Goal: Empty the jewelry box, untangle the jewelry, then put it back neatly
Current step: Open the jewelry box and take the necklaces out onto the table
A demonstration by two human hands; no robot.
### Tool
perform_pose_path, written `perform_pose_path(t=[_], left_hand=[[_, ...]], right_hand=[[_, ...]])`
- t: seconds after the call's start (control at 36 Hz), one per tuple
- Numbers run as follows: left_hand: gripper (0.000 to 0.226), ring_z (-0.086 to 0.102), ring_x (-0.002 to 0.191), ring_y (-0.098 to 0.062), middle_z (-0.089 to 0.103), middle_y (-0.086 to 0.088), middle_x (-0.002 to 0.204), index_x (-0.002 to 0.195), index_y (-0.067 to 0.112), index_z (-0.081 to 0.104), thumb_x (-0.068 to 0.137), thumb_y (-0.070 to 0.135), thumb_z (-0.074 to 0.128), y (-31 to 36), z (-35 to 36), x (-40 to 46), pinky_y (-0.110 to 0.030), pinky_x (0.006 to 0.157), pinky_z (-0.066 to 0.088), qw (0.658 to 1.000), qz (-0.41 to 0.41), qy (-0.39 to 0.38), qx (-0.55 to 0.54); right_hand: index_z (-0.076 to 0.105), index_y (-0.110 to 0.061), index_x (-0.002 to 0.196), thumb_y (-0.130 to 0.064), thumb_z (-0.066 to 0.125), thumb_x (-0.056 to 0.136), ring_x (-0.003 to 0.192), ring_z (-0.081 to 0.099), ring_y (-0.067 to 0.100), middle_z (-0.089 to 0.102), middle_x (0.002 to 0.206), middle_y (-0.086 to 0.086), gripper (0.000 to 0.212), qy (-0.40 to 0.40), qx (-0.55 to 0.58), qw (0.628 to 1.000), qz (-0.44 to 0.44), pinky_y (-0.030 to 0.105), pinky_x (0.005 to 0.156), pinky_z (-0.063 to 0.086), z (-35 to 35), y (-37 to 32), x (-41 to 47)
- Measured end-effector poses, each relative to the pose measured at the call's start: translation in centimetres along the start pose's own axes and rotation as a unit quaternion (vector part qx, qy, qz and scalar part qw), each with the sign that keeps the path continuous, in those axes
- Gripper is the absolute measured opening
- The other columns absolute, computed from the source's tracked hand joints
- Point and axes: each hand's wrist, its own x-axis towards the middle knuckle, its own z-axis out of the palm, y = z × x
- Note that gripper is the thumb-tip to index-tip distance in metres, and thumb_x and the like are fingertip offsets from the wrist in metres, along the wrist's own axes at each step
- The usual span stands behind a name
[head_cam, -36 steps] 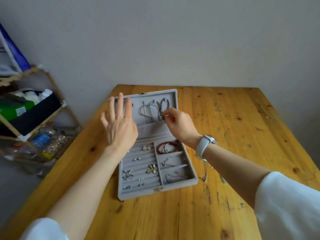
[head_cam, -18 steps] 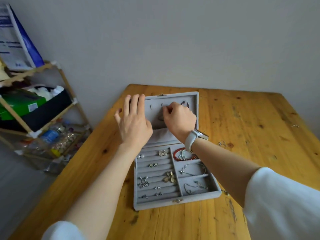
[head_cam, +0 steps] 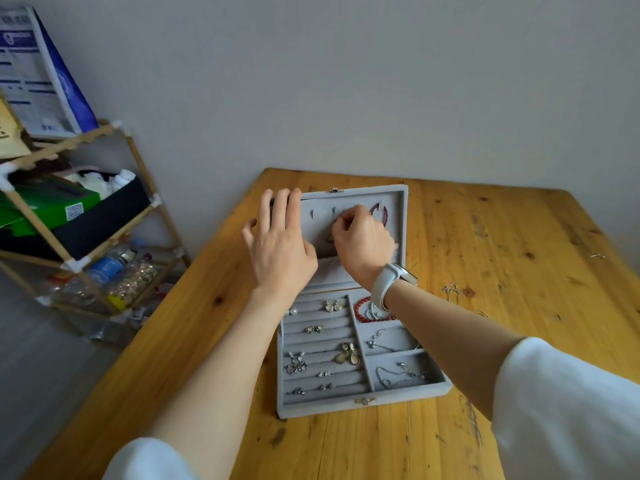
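Left hand (head_cam: pixel 281 247) flat, fingers straight and together, reaching forward. Right hand (head_cam: pixel 363 242) curled, fingertips (head_cam: pixel 337 225) pinched; both forearms extended.

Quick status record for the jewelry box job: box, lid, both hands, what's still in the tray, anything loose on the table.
box: grey jewelry box open on wooden table
lid: beaded bracelet hangs inside
left hand: flat, fingers on lid's left edge
right hand: pinching a thin chain at the lid hooks
tray: earrings, red bracelet, chains
loose: small chain right of box
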Motion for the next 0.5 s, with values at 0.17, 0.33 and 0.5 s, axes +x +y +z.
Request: perform_pose_path(t=[0.17,0.33,0.5], left_hand=[[0.076,0.013,0.140,-0.020,0.025,0.000,0.150,0.142,0.017,0.023,0.074,0.016,0.057,-0.2,-0.2,-0.1,-0.046,0.099,0.026,1.000,0.001,-0.013,0.004],[0.079,0.006,0.141,-0.019,0.019,0.001,0.152,0.144,0.018,0.018,0.076,0.018,0.057,-0.1,-0.7,0.0,-0.047,0.101,0.026,0.999,-0.009,-0.041,-0.007],[0.076,0.000,0.142,-0.018,0.014,0.003,0.153,0.144,0.018,0.016,0.079,0.020,0.056,0.1,-1.8,0.6,-0.052,0.105,0.022,0.995,-0.019,-0.091,-0.041]], right_hand=[[0.054,-0.010,0.094,-0.024,0.043,0.090,0.074,0.058,0.028,0.058,0.074,0.001,0.017,0.021,0.047,0.998,-0.036,0.035,0.063,0.044,-1.7,-0.5,0.8],[0.053,-0.010,0.091,-0.020,0.047,0.089,0.068,0.059,0.026,0.064,0.078,0.006,0.012,0.010,0.131,0.985,-0.113,0.038,0.061,0.047,-3.8,-1.4,1.6],[0.047,-0.016,0.079,-0.012,0.047,0.089,0.062,0.054,0.011,0.056,0.069,-0.003,0.010,-0.025,0.252,0.962,-0.102,0.018,0.057,0.041,-6.9,-3.5,2.8]])
